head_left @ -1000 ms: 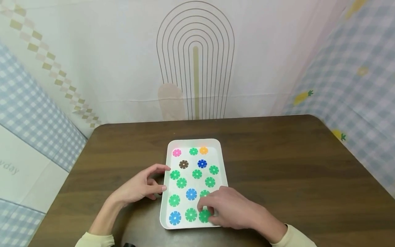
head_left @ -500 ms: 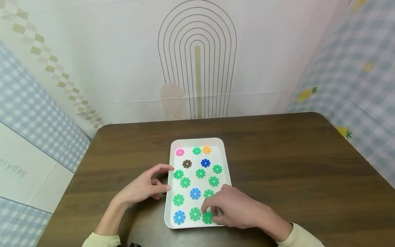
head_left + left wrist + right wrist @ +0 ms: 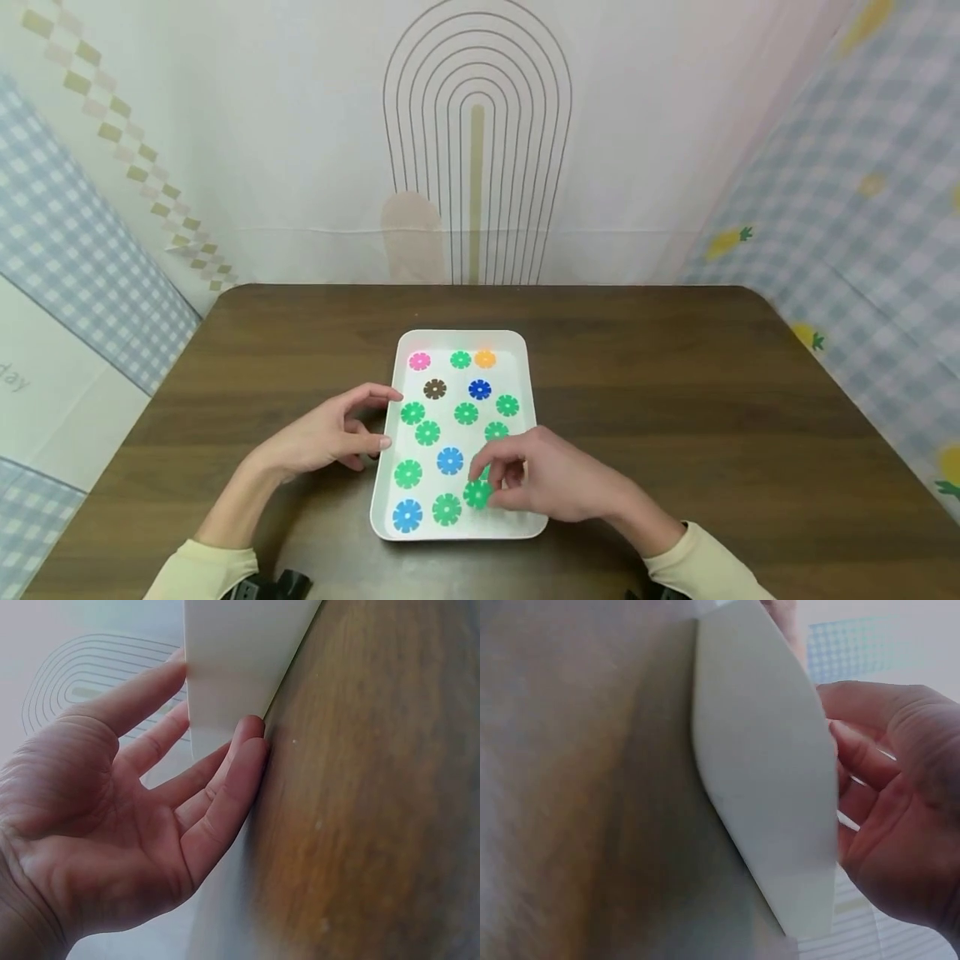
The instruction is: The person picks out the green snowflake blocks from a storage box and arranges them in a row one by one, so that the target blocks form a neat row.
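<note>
My right hand (image 3: 558,475) pinches a green notched plastic disc (image 3: 477,494) between thumb and finger, over the lower right of a white tray (image 3: 507,527). Its fingers partly hide another green disc behind them. Around it lie several flat flower-like discs, among them a green disc (image 3: 447,509) and a light blue disc (image 3: 450,461). My left hand (image 3: 322,433) rests loosely curved at the tray's left edge, thumb and index finger touching the rim. In the left wrist view, the lower fingers of the left hand (image 3: 142,810) lie beside the tray's outer wall (image 3: 232,667).
A dark brown wooden table (image 3: 675,417) bears the tray. Farther up the tray lie a brown disc (image 3: 435,389), a dark blue disc (image 3: 480,389), a pink disc (image 3: 419,361) and an orange disc (image 3: 485,358). Patterned cloth (image 3: 315,150) hangs behind the table.
The right hand has moved the green disc slightly away from the tray's near edge, out of line with its neighbour. The left hand keeps its place on the rim. The head view has shifted a little.
</note>
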The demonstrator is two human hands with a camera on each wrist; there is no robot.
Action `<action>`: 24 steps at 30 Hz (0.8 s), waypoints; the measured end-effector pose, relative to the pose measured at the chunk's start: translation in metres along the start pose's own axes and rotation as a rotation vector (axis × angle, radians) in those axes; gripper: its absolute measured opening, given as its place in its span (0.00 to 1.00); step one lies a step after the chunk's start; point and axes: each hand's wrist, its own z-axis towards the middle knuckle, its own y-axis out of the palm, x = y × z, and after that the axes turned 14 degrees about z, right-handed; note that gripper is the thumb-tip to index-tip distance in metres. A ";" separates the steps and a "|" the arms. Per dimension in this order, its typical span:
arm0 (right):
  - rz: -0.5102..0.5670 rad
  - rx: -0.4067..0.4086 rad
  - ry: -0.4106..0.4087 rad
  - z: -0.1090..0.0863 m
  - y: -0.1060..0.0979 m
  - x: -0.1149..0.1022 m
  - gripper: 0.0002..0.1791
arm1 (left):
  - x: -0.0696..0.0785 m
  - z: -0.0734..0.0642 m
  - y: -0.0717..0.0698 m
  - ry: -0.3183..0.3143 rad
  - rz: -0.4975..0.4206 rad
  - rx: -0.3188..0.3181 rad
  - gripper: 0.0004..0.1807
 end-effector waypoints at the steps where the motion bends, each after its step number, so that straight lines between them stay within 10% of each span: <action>1: 0.026 0.020 -0.002 0.000 -0.002 0.000 0.12 | 0.001 0.000 -0.001 0.002 0.002 -0.003 0.35; 24: 0.255 0.221 0.050 -0.007 -0.040 0.013 0.17 | 0.002 0.001 0.001 -0.010 -0.005 -0.002 0.35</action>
